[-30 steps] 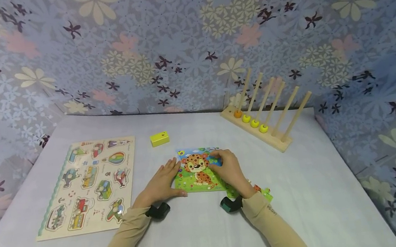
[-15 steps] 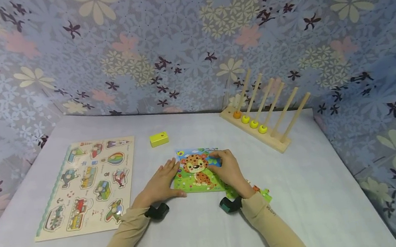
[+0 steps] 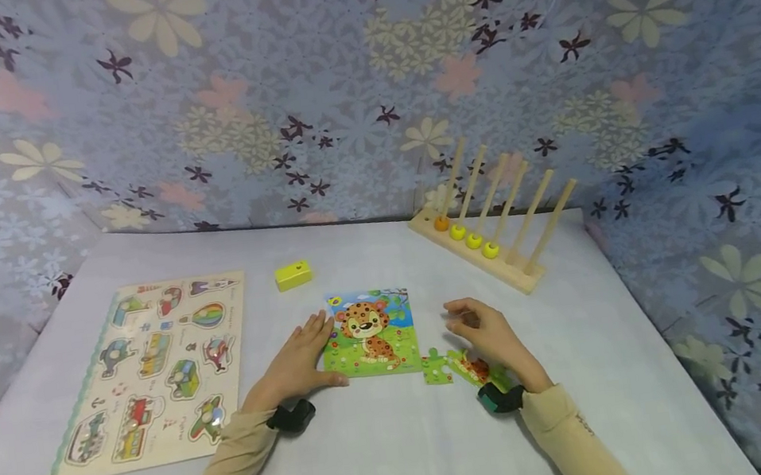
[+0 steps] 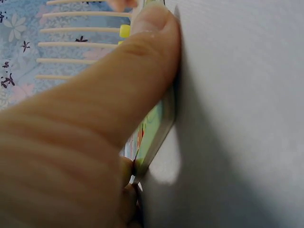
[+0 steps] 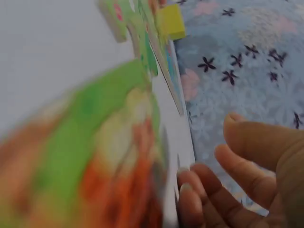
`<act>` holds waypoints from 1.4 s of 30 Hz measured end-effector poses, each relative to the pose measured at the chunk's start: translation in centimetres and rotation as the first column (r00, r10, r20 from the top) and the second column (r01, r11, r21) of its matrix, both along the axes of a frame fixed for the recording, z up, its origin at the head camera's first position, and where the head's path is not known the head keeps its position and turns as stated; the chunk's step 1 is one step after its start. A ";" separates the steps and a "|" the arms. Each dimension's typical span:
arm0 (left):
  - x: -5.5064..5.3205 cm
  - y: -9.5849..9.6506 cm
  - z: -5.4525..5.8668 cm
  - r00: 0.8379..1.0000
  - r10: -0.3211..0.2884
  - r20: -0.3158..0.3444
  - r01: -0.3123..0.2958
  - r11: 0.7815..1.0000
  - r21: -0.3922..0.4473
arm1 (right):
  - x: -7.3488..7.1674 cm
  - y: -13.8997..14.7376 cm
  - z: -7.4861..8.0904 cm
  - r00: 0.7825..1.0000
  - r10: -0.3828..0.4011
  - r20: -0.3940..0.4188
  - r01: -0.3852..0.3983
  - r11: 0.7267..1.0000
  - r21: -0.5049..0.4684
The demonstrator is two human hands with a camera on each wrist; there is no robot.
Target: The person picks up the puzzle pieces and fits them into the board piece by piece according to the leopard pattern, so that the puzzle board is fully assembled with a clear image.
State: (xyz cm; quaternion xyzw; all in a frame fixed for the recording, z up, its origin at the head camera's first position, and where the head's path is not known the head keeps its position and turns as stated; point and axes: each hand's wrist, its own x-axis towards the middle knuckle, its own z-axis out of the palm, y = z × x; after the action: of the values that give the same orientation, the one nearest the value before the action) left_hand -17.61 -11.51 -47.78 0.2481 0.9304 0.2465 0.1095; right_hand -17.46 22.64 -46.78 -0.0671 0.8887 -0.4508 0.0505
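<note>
A square picture board with a spotted leopard cub (image 3: 373, 335) lies flat in the middle of the table. My left hand (image 3: 294, 367) rests at its left side, fingertips at the edge and thumb by the lower left corner. In the left wrist view the thumb (image 4: 137, 57) lies along the board's edge. My right hand (image 3: 493, 335) is off to the board's right, fingers loosely bent with nothing between them. Under and beside it lie a green jigsaw piece (image 3: 437, 369) and a green and orange jigsaw piece (image 3: 469, 370), the latter partly hidden by the hand and looming large in the right wrist view.
A large board of vehicle pictures (image 3: 154, 380) lies on the left. Behind the leopard board sits a yellow block (image 3: 293, 276). At the back right stands a wooden peg rack (image 3: 515, 272) with an orange bead and several yellow ones. A flowered cloth (image 3: 335, 115) hangs behind the table.
My right hand has left the leopard board's right side and moved right, uncovering that part of the picture and the green jigsaw piece. My left hand stays at the board's left edge.
</note>
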 end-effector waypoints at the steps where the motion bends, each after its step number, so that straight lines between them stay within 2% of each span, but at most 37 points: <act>1: 0.0 -0.1 0.1 1.000 0.004 0.000 -0.004 1.000 0.000 | 0.4 0.5 -0.1 1.000 0.013 0.008 -0.013 1.000 -0.002; 5: -0.2 -0.3 0.3 1.000 0.010 -0.003 -0.010 1.000 0.000 | 2.1 2.3 -0.5 0.997 0.072 0.009 -0.072 0.997 -0.013; 9: -0.2 -0.5 0.3 1.000 0.006 -0.006 -0.006 1.000 -0.002 | 3.7 3.1 -0.6 0.993 0.117 0.009 -0.117 0.993 0.015; 13: -0.2 -0.8 0.4 1.000 0.016 -0.015 -0.017 1.000 -0.013 | 4.6 3.0 -0.6 0.994 0.106 -0.016 -0.102 0.982 0.160; 16: -0.3 -0.9 0.6 1.000 0.017 -0.017 -0.017 1.000 -0.013 | 4.3 2.8 -0.2 0.998 0.061 -0.036 -0.048 0.955 0.294; 18: -0.3 -0.9 0.7 1.000 0.012 -0.021 -0.013 1.000 -0.009 | 3.7 2.6 0.5 0.999 0.033 -0.024 -0.022 0.938 0.346; 23: -0.2 -0.8 0.7 1.000 0.011 -0.029 -0.011 1.000 -0.005 | 0.7 1.7 2.1 0.999 0.040 0.021 -0.045 0.911 0.411; 27: 0.1 -0.6 0.3 1.000 0.004 -0.005 -0.004 1.000 0.001 | -1.7 0.4 1.9 0.996 0.083 0.044 -0.093 0.921 0.378; 30: 0.2 -0.4 -0.1 1.000 -0.005 0.007 0.005 1.000 0.005 | -2.6 -0.5 1.2 0.996 0.079 0.046 -0.089 0.949 0.304; 34: 0.2 -0.3 -0.3 1.000 0.002 0.003 -0.002 1.000 0.012 | -2.8 -0.9 0.3 0.999 -0.007 0.045 -0.002 0.979 0.205; 42: 0.1 -0.1 0.2 1.000 -0.008 -0.014 0.008 1.000 0.001 | -2.6 -0.7 -0.6 0.996 -0.088 -0.017 0.089 0.993 0.072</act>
State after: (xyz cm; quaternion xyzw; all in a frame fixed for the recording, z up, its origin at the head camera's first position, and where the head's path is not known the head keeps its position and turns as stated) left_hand -17.48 -11.61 -47.56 0.2534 0.9301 0.2449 0.1036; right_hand -20.09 21.98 -47.40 -0.0289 0.9069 -0.4194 0.0268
